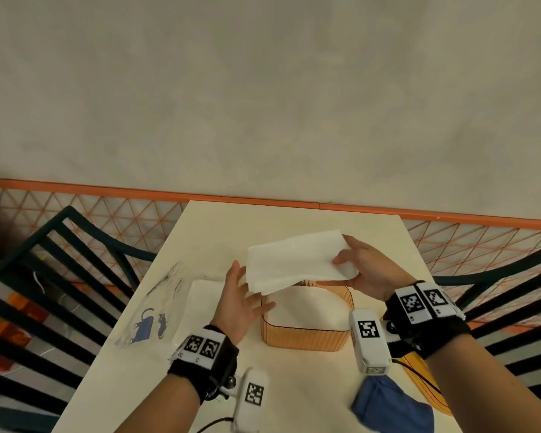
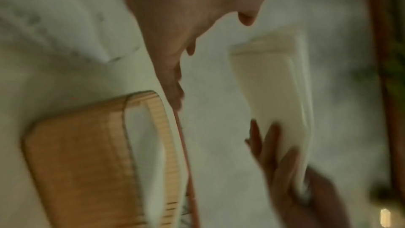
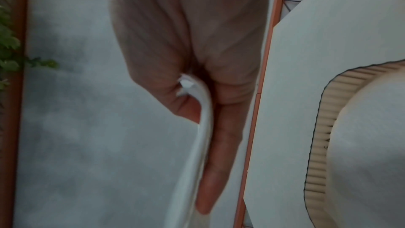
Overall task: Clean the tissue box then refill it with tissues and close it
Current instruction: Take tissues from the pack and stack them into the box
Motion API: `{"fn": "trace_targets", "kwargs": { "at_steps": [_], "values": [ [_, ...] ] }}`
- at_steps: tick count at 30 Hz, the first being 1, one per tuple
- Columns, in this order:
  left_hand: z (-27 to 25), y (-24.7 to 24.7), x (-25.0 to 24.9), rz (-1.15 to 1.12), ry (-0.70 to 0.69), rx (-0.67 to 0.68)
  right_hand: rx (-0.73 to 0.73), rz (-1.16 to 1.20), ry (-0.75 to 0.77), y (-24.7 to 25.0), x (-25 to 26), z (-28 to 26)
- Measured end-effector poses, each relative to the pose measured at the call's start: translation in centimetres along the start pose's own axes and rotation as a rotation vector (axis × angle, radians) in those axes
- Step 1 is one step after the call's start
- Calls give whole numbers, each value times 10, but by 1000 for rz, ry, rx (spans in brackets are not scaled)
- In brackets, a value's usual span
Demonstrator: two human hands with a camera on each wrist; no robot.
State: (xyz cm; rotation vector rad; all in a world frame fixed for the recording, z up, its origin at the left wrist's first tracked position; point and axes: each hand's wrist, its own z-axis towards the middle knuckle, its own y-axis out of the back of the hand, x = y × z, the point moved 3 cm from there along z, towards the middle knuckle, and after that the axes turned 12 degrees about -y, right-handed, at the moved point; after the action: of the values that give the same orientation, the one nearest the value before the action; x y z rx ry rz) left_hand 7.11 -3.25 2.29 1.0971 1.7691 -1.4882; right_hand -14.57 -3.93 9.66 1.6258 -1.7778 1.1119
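Observation:
The orange ribbed tissue box (image 1: 306, 337) stands open in the middle of the table, and its inside looks white. My right hand (image 1: 344, 267) holds a folded white tissue stack (image 1: 294, 260) by its right end, thumb on top and fingers under, above the box's far rim. In the right wrist view the right hand (image 3: 205, 124) pinches the tissue stack (image 3: 192, 171) edge-on, with the box (image 3: 317, 127) to the right. My left hand (image 1: 244, 292) hovers open at the stack's left edge. The left wrist view shows the left hand (image 2: 175, 58) apart from the tissue stack (image 2: 269, 93).
A clear plastic wrapper (image 1: 156, 301) and another white tissue pile (image 1: 197, 304) lie left of the box. A blue cloth (image 1: 388, 407) and the orange lid (image 1: 425, 376) lie at the near right under my right forearm. Dark slatted chairs (image 1: 44, 276) flank the table (image 1: 294, 220).

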Motion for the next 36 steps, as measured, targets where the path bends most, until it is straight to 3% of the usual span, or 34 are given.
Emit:
{"fn": "trace_targets", "kwargs": {
  "at_steps": [3,6,9,15,20,27,29,32,34,36],
  "values": [
    [1,-5,-7,-130,111,17,20,18,3,0,-8,-3],
    [2,-23,-9,35,83,139,13,-14,-43,-1,-19,-3],
    [7,-26,-7,107,94,63,-76,-29,-57,5,-24,2],
    [33,-37,-10,581,-117,46,-451,-523,22,27,-28,23],
    [51,-42,13,1052,-159,165,-600,-722,-92,38,-52,40],
    [56,-32,47,1496,-161,360,-608,-887,-116,43,-76,49],
    [54,-32,46,1661,-307,404,-610,-1013,-47,39,-74,45],
    [49,-31,41,1873,-560,525,-676,-1331,231,31,-67,35],
    [50,-28,44,1953,-517,673,-612,-1534,325,26,-68,33],
    [53,-23,48,2004,-324,761,-487,-1678,229,26,-77,38]
  ]
}}
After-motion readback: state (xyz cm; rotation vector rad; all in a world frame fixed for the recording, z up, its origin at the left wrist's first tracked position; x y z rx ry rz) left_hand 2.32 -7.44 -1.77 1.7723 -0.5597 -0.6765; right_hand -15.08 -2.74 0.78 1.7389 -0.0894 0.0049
